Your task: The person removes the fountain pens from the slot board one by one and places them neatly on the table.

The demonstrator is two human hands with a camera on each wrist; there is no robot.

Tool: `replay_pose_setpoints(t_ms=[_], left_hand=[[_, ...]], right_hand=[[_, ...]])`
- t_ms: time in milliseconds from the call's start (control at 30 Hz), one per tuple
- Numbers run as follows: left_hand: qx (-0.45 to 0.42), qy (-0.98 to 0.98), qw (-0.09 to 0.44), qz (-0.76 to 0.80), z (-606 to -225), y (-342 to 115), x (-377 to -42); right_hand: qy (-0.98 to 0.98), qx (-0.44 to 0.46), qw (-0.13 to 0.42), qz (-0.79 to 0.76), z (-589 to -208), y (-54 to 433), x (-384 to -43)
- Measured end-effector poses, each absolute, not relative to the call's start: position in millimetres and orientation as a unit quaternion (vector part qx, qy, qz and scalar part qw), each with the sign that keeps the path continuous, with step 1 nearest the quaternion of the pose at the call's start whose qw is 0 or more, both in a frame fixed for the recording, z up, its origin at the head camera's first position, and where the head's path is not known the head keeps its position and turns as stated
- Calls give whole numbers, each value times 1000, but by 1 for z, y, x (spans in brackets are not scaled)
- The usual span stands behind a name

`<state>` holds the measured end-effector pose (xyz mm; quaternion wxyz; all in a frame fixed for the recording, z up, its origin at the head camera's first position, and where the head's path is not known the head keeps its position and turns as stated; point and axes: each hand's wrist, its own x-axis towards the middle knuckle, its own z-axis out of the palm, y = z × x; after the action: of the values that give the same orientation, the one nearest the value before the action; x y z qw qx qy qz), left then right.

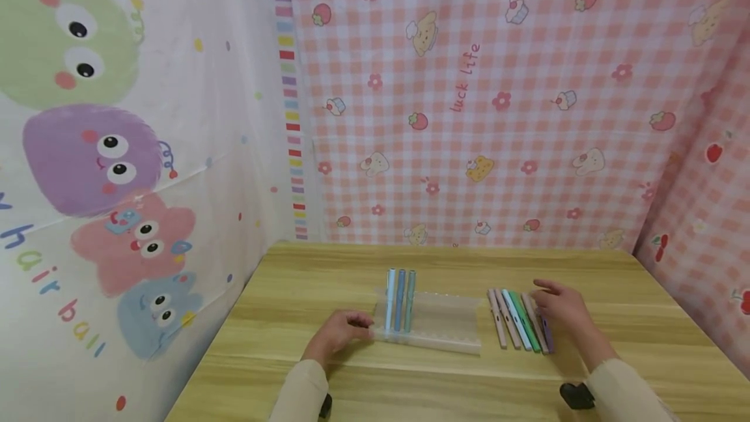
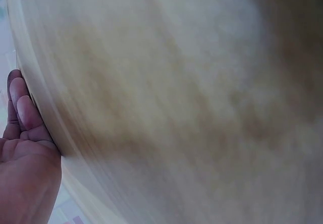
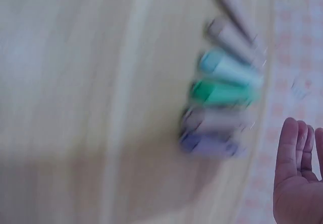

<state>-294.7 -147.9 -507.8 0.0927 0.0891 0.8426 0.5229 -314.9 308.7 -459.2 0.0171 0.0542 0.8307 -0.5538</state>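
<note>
A clear plastic pen case [image 1: 448, 318] lies flat on the table. A light blue pen [image 1: 390, 298], a blue pen [image 1: 401, 301] and a grey-green pen [image 1: 410, 301] rest side by side at its left end. My left hand [image 1: 342, 333] holds the case's left front corner between thumb and fingers; the left wrist view hides this contact. My right hand [image 1: 562, 308] hovers with its fingers extended at the right of a row of loose pens. That row has pinkish-brown pens, a pale blue pen [image 3: 229, 67], a green pen [image 3: 224, 93] and a purple pen [image 3: 212, 144].
The wood-grain table [image 1: 375, 386] meets a pink checked cloth [image 1: 498, 148] at the back and a white cartoon-print cloth [image 1: 234, 116] on the left. Another checked cloth [image 1: 715, 226] hangs on the right.
</note>
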Motion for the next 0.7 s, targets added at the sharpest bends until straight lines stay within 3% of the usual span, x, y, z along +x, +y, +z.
replay_pose_setpoints(t_ms=[700], left_hand=[[87, 845, 92, 520, -509, -148, -295]], right_hand=[[759, -3, -7, -651, -428, 182, -310]])
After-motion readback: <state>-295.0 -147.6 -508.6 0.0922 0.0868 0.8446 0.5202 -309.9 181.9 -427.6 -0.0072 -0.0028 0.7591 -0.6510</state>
